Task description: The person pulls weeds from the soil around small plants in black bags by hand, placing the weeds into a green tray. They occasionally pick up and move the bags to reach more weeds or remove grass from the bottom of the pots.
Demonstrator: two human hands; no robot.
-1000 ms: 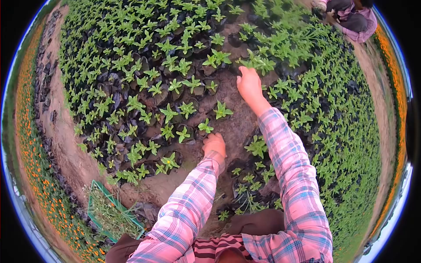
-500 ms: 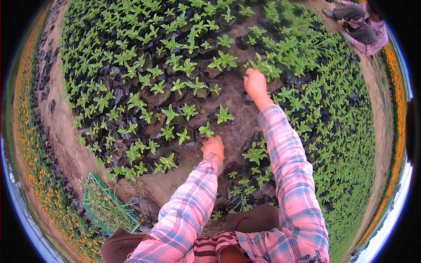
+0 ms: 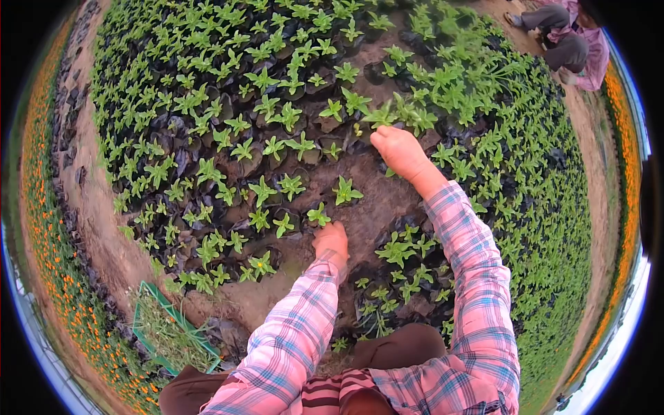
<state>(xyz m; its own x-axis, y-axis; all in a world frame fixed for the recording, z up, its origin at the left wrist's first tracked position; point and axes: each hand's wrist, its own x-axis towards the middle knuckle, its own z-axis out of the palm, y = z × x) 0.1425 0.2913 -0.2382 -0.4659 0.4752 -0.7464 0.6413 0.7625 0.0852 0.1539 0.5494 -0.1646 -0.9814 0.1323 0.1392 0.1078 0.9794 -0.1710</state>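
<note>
My right hand (image 3: pixel 401 153) reaches forward over a bare strip of soil (image 3: pixel 366 173). Its fingers are closed, and what they grip, if anything, is hidden; leafy green plants (image 3: pixel 408 114) stand just beyond them. Lower down, my left hand (image 3: pixel 330 243) is at the base of a small seedling (image 3: pixel 319 215), its fingers mostly out of sight under the leaves. A slightly larger seedling (image 3: pixel 346 191) stands on the soil between the hands. More seedlings in black plastic bags (image 3: pixel 290 185) fill the ground left of the strip.
A green crate (image 3: pixel 181 318) with pulled grass lies at the lower left. Dense plants (image 3: pixel 532 187) cover the right side. Another person (image 3: pixel 570 48) crouches at the upper right. Orange flower rows (image 3: pixel 66 277) run along the outer edges, beside dirt paths (image 3: pixel 111 228).
My right hand has drawn back a little and left, its fingertips now lower beside the plants. My left hand keeps its place by the small seedling. The view has shifted slightly.
</note>
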